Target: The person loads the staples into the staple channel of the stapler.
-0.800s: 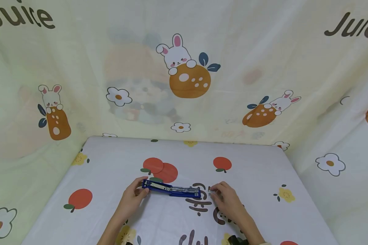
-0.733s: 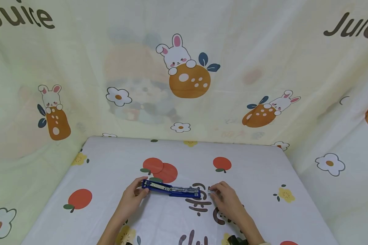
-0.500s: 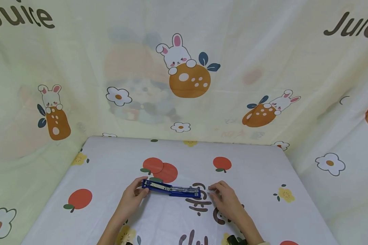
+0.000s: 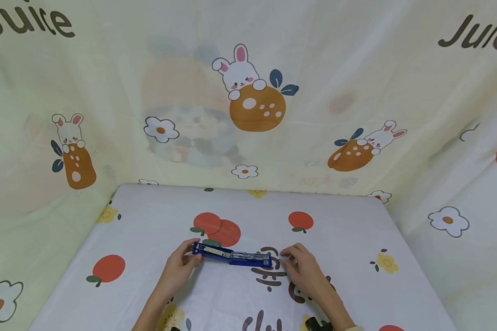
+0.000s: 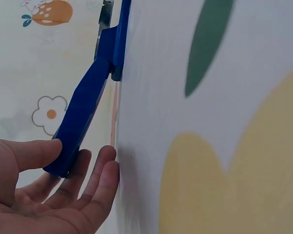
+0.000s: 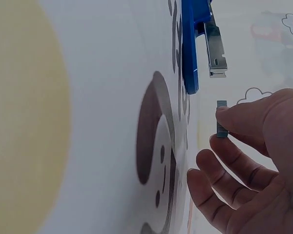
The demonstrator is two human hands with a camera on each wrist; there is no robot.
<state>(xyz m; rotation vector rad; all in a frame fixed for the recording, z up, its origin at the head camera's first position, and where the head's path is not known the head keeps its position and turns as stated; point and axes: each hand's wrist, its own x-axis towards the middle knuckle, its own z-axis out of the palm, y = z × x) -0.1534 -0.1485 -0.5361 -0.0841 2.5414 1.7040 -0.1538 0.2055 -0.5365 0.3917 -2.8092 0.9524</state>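
A blue stapler (image 4: 248, 262) lies folded wide apart on the table, its metal magazine (image 6: 215, 46) exposed. My left hand (image 4: 180, 263) holds the raised cover end between thumb and fingers; the left wrist view shows the cover (image 5: 85, 102) slanting up from the base. My right hand (image 4: 304, 267) is just off the stapler's other end. In the right wrist view its thumb and fingertips pinch a small grey strip of staples (image 6: 221, 129), a short distance from the magazine's end. The strip is mostly hidden by the fingers in the head view.
A white cloth printed with fruit and lettering covers the table (image 4: 149, 220). Pale printed curtains (image 4: 182, 92) hang behind it and on both sides. A dark wrist camera mount (image 4: 318, 324) sits at the right forearm.
In my right fingers the staple strip has turned and shows less in the head view. My left hand and the stapler stay in place.
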